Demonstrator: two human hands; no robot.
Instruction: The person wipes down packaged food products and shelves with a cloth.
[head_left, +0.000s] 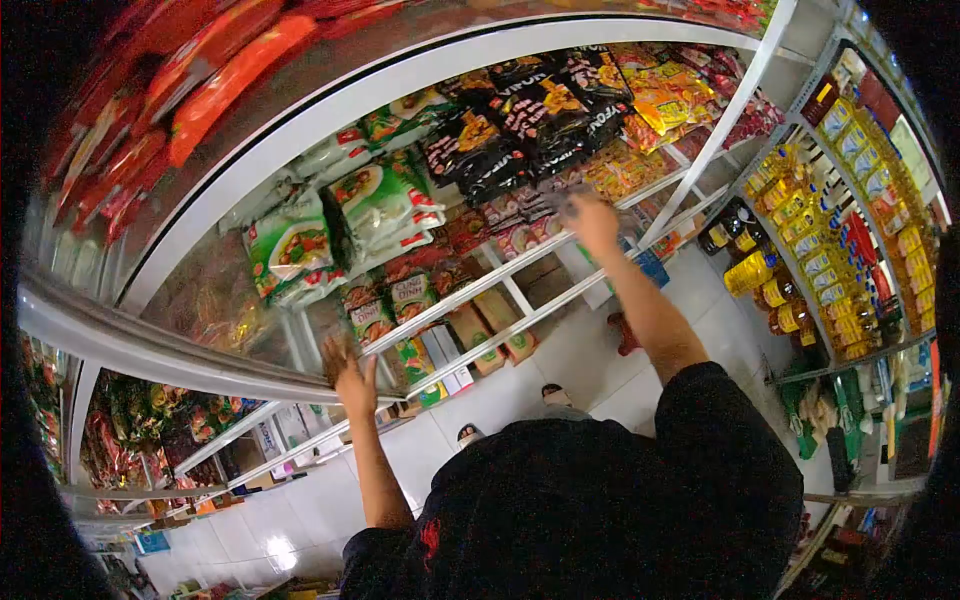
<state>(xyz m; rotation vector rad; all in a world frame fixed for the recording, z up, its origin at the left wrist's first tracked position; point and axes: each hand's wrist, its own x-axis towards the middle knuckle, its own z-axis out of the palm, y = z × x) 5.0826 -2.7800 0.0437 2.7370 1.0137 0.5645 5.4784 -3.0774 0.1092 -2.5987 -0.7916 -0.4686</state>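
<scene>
1. Head view, fisheye, looking down a shop aisle with white shelving; person wears a dark top (600, 500).
2. Left hand (350, 375): fingers spread, palm flat against the front edge of a white shelf rail (200, 365). Grip is loose and splayed, nothing enclosed in it.
3. Just above and to the right of the left grip: green noodle packets (375, 200) stacked on the shelf, with smaller packets (370, 315) on the tier directly beside the fingers.
4. Right hand (592, 222): arm stretched forward and up, hand at the shelf rail (500, 275) among small pink-red packets (515, 235). Hand is blurred; cannot tell whether the grip is closed on a packet or only touching the row.
5. Above the right grip: black noodle packets (540, 110); up and to the right of it, yellow-orange packets (670, 95).
6. Right of the right grip, across the aisle: a second rack with yellow oil bottles (790, 250) and dark bottles (725, 235) on the lower end.
7. Below both grips: white tiled floor (590, 360), cardboard boxes (500, 325) under the lowest tier, and two sandalled feet (555, 395) near the body.
8. Far above the left grip: red packets (200, 70) on the top tier, blurred.
</scene>
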